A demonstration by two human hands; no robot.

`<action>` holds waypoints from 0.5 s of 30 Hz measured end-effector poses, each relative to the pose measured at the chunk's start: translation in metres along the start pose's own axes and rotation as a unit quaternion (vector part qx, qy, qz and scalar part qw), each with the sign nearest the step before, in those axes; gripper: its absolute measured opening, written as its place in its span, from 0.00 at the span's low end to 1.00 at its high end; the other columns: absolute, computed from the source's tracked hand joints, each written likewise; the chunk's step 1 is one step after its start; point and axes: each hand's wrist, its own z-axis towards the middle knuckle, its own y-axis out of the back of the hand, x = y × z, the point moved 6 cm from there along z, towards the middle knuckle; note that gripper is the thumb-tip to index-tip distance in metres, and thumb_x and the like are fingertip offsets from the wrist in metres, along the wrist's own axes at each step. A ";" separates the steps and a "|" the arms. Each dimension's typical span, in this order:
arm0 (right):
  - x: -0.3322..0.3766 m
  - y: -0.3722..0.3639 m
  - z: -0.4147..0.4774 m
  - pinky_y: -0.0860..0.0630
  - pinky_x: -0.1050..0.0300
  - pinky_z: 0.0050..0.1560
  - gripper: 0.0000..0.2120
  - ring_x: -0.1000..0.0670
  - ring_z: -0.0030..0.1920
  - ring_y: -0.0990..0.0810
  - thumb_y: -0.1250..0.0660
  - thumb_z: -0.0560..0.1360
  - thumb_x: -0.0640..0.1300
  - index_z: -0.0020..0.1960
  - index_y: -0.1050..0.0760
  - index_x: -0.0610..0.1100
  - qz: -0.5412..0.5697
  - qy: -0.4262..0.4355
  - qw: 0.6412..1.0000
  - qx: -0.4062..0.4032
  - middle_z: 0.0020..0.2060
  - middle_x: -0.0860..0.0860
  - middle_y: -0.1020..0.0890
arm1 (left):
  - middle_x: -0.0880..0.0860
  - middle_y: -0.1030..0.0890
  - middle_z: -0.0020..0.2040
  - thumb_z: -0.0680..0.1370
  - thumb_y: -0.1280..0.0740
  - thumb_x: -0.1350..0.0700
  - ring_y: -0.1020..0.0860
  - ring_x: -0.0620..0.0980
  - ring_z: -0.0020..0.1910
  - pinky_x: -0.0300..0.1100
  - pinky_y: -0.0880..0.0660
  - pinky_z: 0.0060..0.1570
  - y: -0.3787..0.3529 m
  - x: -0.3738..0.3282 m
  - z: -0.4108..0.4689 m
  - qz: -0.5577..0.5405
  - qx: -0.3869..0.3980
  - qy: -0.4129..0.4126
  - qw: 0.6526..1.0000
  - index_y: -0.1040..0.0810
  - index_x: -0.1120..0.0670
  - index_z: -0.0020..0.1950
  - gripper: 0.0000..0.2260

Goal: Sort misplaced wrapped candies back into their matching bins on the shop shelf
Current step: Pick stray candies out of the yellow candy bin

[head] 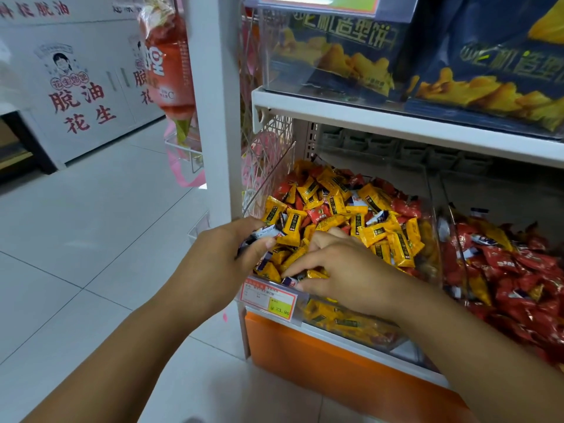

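We judge the sorting well under way but far from finished. The left bin (345, 323) holds mostly yellow candies (378, 233), yet red candies (406, 206) lie scattered through the pile, thickest along its far side, and a few white-and-blue pieces are still mixed in. The right bin (454, 236) is mainly red wrappers (518, 270), with a stray yellow piece (480, 288) and a stray white-and-blue piece (485, 239) showing, so both bins still need picking over.

Both forearms reach in from the near side, over the front of the left bin, above the price tag (268, 297). Our left hand (232, 251) hovers at the bin's near left corner, its thumb and fingers curled round a small bunch of white-and-blue candies (265, 232) collected there. Our right hand (345, 270) lies palm down on the pile, knuckles raised and fingers bent down toward the near rim, where the fingertips pinch one more white-and-blue candy (289, 281). We cannot tell whether that piece has left the pile. No bin for the white-and-blue sort is in view.
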 end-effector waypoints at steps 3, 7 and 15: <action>-0.002 0.000 -0.001 0.34 0.53 0.53 0.08 0.55 0.49 0.36 0.32 0.74 0.57 0.53 0.20 0.60 0.024 0.001 0.999 -0.036 0.44 0.56 0.29 | 0.41 0.20 0.52 0.80 0.39 0.48 0.21 0.40 0.45 0.29 0.28 0.37 0.001 0.001 -0.003 -0.030 0.005 -0.009 0.999 0.26 0.39 0.63 0.12; -0.021 0.027 -0.007 0.26 0.58 0.44 0.03 0.57 0.43 0.27 0.30 0.74 0.48 0.46 0.20 0.56 0.185 -0.059 0.972 -0.135 0.42 0.57 0.22 | 0.39 0.20 0.50 0.80 0.40 0.48 0.21 0.39 0.45 0.30 0.25 0.40 0.000 -0.002 -0.004 -0.039 0.023 -0.027 0.999 0.27 0.36 0.56 0.08; -0.007 0.030 -0.014 0.22 0.62 0.47 0.06 0.54 0.45 0.19 0.28 0.73 0.44 0.47 0.18 0.54 0.347 -0.065 0.926 -0.136 0.42 0.53 0.16 | 0.44 0.22 0.39 0.76 0.34 0.46 0.23 0.43 0.34 0.33 0.29 0.33 -0.008 -0.008 0.002 -0.083 0.023 -0.043 0.995 0.24 0.44 0.45 0.04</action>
